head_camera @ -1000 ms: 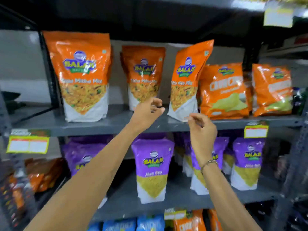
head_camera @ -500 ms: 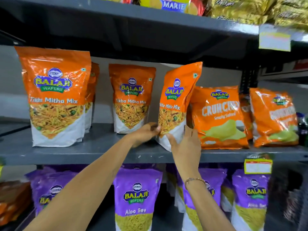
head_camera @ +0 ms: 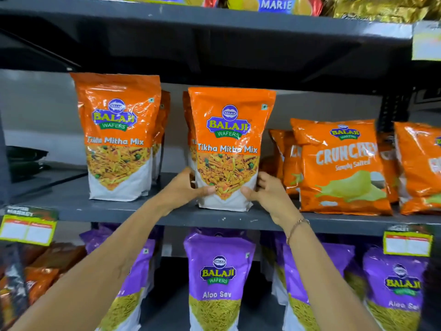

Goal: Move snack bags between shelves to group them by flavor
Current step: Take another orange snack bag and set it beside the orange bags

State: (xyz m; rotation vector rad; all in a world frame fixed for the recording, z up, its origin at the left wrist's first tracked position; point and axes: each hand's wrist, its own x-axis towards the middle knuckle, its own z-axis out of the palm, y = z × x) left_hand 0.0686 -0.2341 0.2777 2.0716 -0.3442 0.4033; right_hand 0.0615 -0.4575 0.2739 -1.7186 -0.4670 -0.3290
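Two hands clamp Tikha Mitha Mix bag (head_camera: 229,149) low down: left hand (head_camera: 183,189) at 9 o'clock, right hand (head_camera: 267,192) at 3. Bag upright on middle shelf (head_camera: 95,211), long axis vertical, equally near both.

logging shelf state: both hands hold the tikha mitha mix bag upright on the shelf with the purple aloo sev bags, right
Not quite. The head view shows both hands, left hand and right hand, holding the Tikha Mitha Mix bag upright on the middle shelf; the purple Aloo Sev bags stand one shelf below.
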